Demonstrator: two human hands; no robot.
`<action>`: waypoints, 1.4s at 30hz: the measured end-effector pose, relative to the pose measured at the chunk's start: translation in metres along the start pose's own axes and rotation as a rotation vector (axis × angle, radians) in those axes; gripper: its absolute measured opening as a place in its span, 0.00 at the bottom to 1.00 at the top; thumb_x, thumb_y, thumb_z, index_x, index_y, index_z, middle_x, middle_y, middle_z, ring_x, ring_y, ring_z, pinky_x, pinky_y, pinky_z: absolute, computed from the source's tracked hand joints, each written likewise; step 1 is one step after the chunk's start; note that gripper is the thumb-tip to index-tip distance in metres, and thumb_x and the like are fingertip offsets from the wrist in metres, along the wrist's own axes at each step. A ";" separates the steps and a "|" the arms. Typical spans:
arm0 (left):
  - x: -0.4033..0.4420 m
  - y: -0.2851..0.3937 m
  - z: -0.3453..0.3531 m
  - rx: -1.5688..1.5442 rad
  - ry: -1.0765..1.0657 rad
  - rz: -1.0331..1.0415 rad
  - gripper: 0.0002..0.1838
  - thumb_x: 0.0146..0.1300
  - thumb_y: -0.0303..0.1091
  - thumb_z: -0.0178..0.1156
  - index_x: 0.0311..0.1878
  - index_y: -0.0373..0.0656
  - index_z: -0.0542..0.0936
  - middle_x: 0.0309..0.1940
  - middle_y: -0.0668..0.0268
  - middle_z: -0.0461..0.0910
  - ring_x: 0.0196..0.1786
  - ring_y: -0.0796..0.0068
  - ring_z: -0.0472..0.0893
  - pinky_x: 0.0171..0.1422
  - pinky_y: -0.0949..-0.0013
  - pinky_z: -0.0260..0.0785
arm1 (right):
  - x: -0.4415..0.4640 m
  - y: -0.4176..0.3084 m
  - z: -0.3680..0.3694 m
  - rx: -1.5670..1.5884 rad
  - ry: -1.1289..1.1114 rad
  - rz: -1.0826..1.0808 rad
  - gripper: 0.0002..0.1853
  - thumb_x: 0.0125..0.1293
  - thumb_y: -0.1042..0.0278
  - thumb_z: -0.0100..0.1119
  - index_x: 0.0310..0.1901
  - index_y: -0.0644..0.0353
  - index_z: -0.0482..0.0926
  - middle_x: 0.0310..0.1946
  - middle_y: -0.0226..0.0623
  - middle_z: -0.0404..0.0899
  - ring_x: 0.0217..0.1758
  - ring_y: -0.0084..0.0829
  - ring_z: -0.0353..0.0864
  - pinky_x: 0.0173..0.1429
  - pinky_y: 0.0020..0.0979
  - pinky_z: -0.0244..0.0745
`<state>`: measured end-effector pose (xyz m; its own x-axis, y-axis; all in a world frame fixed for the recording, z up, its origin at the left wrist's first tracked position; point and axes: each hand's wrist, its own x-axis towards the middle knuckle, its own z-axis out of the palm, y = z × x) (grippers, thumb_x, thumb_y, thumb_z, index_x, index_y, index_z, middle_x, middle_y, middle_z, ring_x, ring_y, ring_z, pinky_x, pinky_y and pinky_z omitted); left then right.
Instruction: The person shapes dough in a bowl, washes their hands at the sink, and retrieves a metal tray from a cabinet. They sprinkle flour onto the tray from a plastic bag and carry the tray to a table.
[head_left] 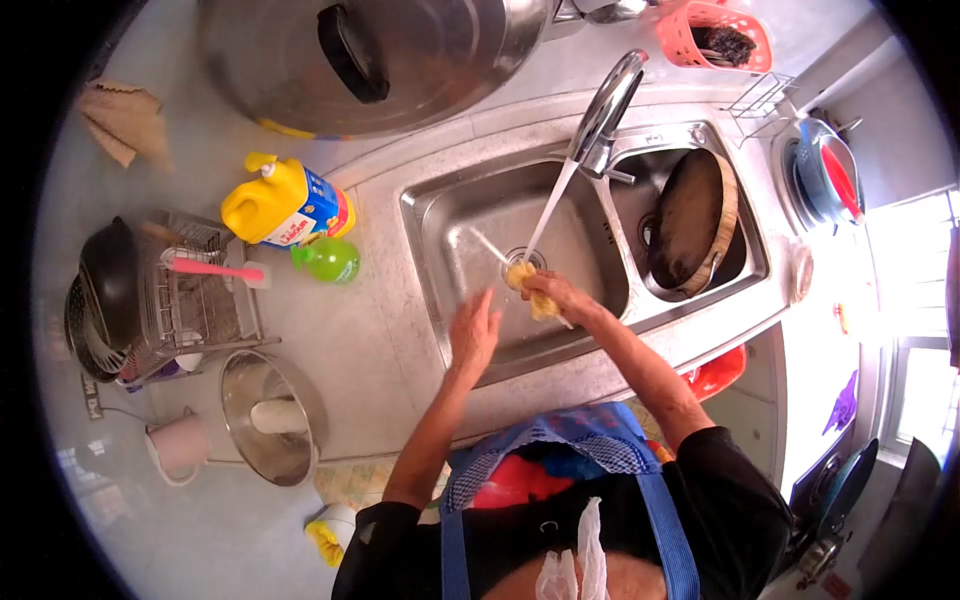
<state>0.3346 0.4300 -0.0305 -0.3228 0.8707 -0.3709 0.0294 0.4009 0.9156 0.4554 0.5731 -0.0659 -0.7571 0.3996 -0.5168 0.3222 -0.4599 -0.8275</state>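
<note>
Here we note the right hand (560,292) closed on a yellowish cloth (518,274) and thin white stick (487,243), under the running faucet (606,108); left hand (474,332) empty, fingers loosely spread, left of the faucet.

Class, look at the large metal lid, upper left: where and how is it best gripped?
Probably the black handle, from the camera-facing side: that narrow bar sits exposed on the broad face of the large metal lid.
</note>
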 end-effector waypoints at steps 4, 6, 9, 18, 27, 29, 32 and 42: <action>0.017 0.044 -0.027 0.900 0.233 0.872 0.19 0.57 0.36 0.55 0.51 0.41 0.66 0.22 0.56 0.77 0.25 0.57 0.77 0.32 0.61 0.71 | -0.036 -0.050 0.005 -0.249 -0.273 0.030 0.14 0.56 0.57 0.50 0.33 0.60 0.75 0.24 0.33 0.73 0.29 0.26 0.73 0.33 0.27 0.67; 0.014 0.048 -0.035 1.022 0.041 0.735 0.20 0.57 0.37 0.56 0.51 0.41 0.66 0.23 0.55 0.77 0.27 0.54 0.78 0.33 0.57 0.70 | -0.054 -0.082 0.008 -0.880 -0.289 -0.170 0.16 0.57 0.53 0.55 0.39 0.57 0.76 0.24 0.39 0.76 0.28 0.34 0.77 0.33 0.33 0.71; 0.001 0.044 -0.060 1.009 -0.238 0.409 0.16 0.60 0.41 0.54 0.44 0.41 0.66 0.26 0.50 0.77 0.31 0.50 0.78 0.31 0.53 0.67 | -0.062 -0.076 -0.025 -1.390 -0.174 -0.670 0.18 0.58 0.51 0.55 0.42 0.55 0.75 0.26 0.42 0.78 0.28 0.38 0.79 0.32 0.37 0.73; -0.019 0.016 -0.052 -0.207 -0.225 -0.242 0.15 0.66 0.49 0.45 0.35 0.46 0.67 0.16 0.79 0.56 0.15 0.90 0.52 0.17 0.83 0.44 | -0.037 -0.072 -0.060 -0.413 0.190 -0.448 0.29 0.59 0.50 0.56 0.59 0.56 0.66 0.45 0.31 0.75 0.50 0.27 0.72 0.49 0.27 0.68; 0.001 0.023 -0.002 -0.564 -0.408 -0.199 0.14 0.68 0.43 0.45 0.46 0.43 0.70 0.18 0.76 0.60 0.17 0.89 0.56 0.19 0.83 0.48 | -0.020 -0.108 -0.012 -0.013 0.061 -0.374 0.14 0.66 0.61 0.49 0.46 0.60 0.76 0.34 0.25 0.80 0.28 0.11 0.66 0.36 0.16 0.66; 0.007 0.029 0.007 -0.470 -0.303 -0.100 0.14 0.67 0.41 0.45 0.49 0.42 0.70 0.20 0.74 0.66 0.19 0.89 0.60 0.20 0.83 0.52 | -0.021 -0.110 -0.012 -0.028 0.069 -0.403 0.14 0.66 0.62 0.48 0.46 0.61 0.77 0.33 0.25 0.80 0.29 0.11 0.67 0.35 0.17 0.67; 0.025 0.048 0.019 -0.350 -0.101 0.091 0.15 0.66 0.38 0.46 0.51 0.40 0.72 0.27 0.70 0.74 0.22 0.87 0.67 0.24 0.83 0.57 | -0.025 -0.112 -0.013 -0.084 0.056 -0.433 0.16 0.66 0.61 0.48 0.49 0.61 0.76 0.36 0.27 0.80 0.29 0.12 0.67 0.37 0.16 0.67; 0.047 0.072 0.015 -0.470 -0.021 0.183 0.14 0.67 0.40 0.46 0.43 0.41 0.76 0.32 0.67 0.79 0.22 0.87 0.69 0.24 0.83 0.58 | -0.034 -0.118 -0.017 0.199 -0.142 -0.324 0.18 0.68 0.63 0.42 0.52 0.67 0.71 0.45 0.37 0.77 0.43 0.23 0.74 0.47 0.22 0.68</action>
<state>0.3359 0.5037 0.0160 -0.3325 0.9223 -0.1968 -0.3470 0.0744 0.9349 0.4524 0.6275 0.0458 -0.8767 0.4422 -0.1893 -0.0518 -0.4780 -0.8768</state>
